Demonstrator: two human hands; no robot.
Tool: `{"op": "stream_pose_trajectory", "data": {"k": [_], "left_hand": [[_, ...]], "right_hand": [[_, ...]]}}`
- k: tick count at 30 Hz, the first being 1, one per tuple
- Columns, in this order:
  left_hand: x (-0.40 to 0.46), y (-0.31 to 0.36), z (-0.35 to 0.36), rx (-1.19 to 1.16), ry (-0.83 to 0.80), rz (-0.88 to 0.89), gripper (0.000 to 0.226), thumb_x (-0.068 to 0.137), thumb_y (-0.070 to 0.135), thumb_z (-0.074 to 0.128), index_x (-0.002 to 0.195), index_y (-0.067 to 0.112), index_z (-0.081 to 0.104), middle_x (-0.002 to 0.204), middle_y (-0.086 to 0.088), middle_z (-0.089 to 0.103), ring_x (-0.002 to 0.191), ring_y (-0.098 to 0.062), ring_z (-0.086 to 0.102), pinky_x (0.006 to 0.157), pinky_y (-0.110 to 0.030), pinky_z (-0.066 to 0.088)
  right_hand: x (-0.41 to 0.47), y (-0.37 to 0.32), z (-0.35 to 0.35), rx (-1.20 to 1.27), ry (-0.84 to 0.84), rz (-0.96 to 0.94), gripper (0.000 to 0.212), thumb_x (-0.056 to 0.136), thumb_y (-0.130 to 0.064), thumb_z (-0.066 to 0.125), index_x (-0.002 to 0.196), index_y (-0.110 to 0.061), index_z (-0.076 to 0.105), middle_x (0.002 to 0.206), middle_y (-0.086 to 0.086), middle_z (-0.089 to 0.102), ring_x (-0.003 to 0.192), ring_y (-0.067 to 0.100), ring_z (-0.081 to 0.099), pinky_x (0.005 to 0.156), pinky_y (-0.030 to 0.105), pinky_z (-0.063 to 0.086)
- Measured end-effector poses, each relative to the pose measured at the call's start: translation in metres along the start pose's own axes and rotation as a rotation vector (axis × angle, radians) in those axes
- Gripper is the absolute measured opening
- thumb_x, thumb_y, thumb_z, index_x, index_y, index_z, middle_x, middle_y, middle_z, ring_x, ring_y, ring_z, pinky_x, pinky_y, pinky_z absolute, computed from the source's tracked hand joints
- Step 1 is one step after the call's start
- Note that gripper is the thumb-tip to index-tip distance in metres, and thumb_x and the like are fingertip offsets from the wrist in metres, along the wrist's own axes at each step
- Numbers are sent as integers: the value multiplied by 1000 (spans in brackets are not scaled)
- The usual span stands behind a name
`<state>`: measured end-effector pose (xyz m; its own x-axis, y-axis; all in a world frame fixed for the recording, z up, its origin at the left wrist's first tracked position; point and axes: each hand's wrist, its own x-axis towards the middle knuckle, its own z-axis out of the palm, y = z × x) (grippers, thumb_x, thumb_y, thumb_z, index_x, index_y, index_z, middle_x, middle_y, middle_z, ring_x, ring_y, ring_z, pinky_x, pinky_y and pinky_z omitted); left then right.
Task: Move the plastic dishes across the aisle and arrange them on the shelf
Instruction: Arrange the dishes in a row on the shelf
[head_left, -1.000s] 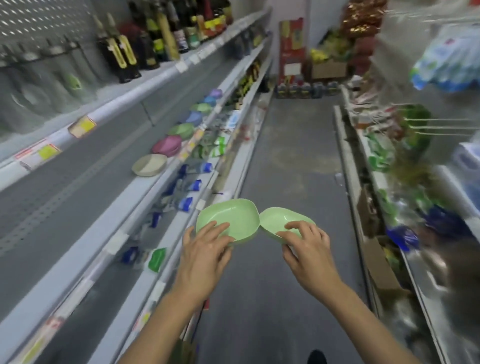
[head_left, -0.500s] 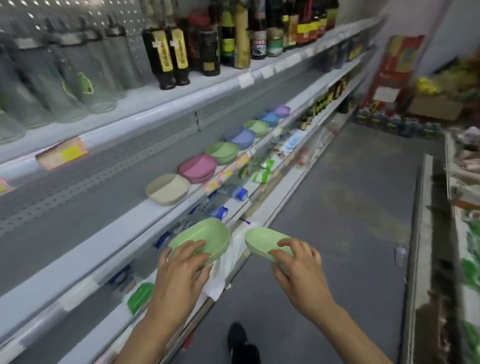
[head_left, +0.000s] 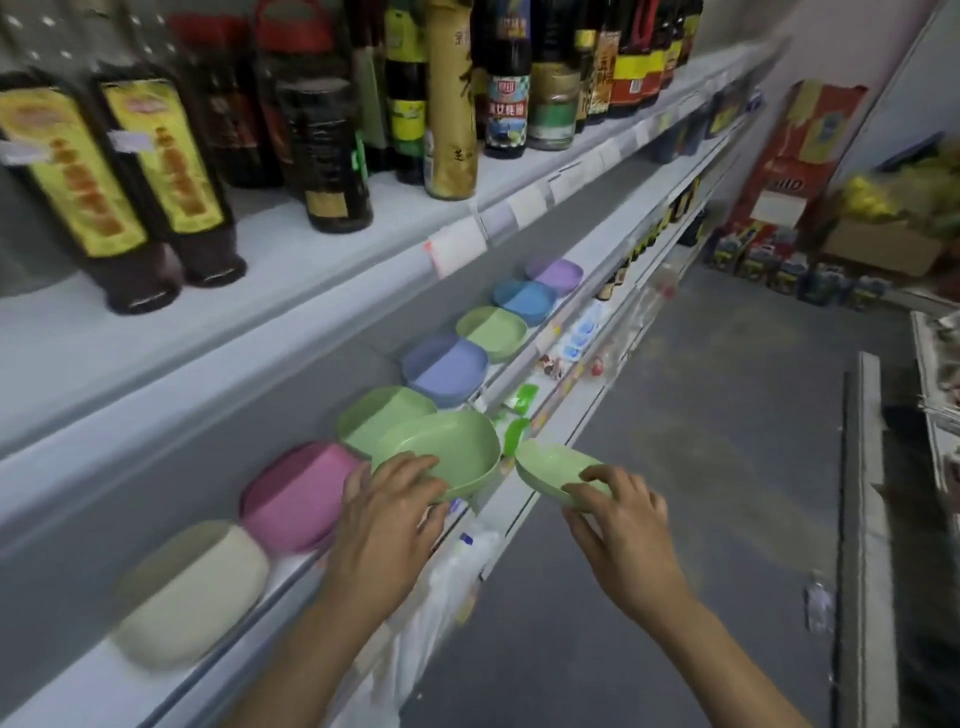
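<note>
My left hand (head_left: 387, 512) grips a light green plastic dish (head_left: 449, 449) by its near rim, holding it over the front edge of the grey shelf (head_left: 171, 457), just above a green dish (head_left: 376, 413) standing there. My right hand (head_left: 621, 519) holds a second green dish (head_left: 553, 467), tilted, out over the aisle beside the shelf edge. Along the shelf stands a row of dishes: beige (head_left: 192, 592), pink (head_left: 298, 493), green, blue-violet (head_left: 447, 366), green (head_left: 493, 330), blue (head_left: 524, 299) and purple (head_left: 556, 273).
Dark sauce bottles (head_left: 322, 156) fill the shelf above the dishes. Lower shelves with small packets (head_left: 519, 397) jut out under my hands. The grey aisle floor (head_left: 701, 467) lies to the right, with boxes (head_left: 810, 171) at its far end and another rack edge (head_left: 872, 519) on the right.
The view has closed in on the left shelf. Both hands have carried the green dishes forward and up; the left dish is now over the shelf edge beside the standing green dish.
</note>
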<state>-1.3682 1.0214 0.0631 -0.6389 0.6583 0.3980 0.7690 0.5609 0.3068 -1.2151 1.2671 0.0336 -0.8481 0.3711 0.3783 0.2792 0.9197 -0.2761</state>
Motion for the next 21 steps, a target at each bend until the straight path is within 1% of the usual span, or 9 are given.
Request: {"op": "stream_pose_trajectory", "data": {"k": [5,9,11,13,16,18,21], "left_hand": [[62,-18,40,67,13,-110,30,87,36,46,89,30,75,122,6,69,114,-20,61,97,-49,42],[106,-27,72,137,24,-262,29,87,39,48,88,30,76,121,6,70,112,-21,63,98,-48,42],[125,-26,83,182,41,-360,30,86,40,48,89,29,76,120,5,70,110,-22,64,97,-49,42],[138,-19,91,227,61,-446,31,85,39,48,88,27,77,118,3,72,107,-23,66,94,-49,44],[156,-4,100,269,80,-565,32,87,38,48,91,26,77,118,2,72,107,-24,66,91,-49,45],[166,6,107,295,94,-618,31,87,37,48,92,26,77,119,2,71,108,-25,65,93,-49,44],[181,16,116,315,110,-653,29,87,36,48,89,26,75,120,3,71,110,-24,65,95,-48,43]], "right_hand": [[112,46,45,26,-46,-117,21,93,-30,70,113,-32,68,122,-1,55,105,27,53,84,43,41],[213,87,83,38,-60,-250,22,89,-28,73,111,-31,71,119,1,57,106,30,54,85,44,42],[259,104,101,55,-99,-307,22,87,-27,75,108,-31,72,119,2,57,105,31,54,84,45,42],[299,118,117,70,-135,-369,22,84,-27,77,105,-33,73,119,4,59,106,33,54,85,46,43],[348,131,140,75,-238,-497,24,83,-27,77,105,-36,75,122,5,58,110,34,54,87,48,44],[374,135,152,101,-299,-558,24,81,-28,77,102,-38,76,123,4,58,112,35,53,87,48,43],[399,139,165,143,-389,-578,25,78,-29,79,98,-44,77,128,0,58,120,31,49,92,49,39]]}}
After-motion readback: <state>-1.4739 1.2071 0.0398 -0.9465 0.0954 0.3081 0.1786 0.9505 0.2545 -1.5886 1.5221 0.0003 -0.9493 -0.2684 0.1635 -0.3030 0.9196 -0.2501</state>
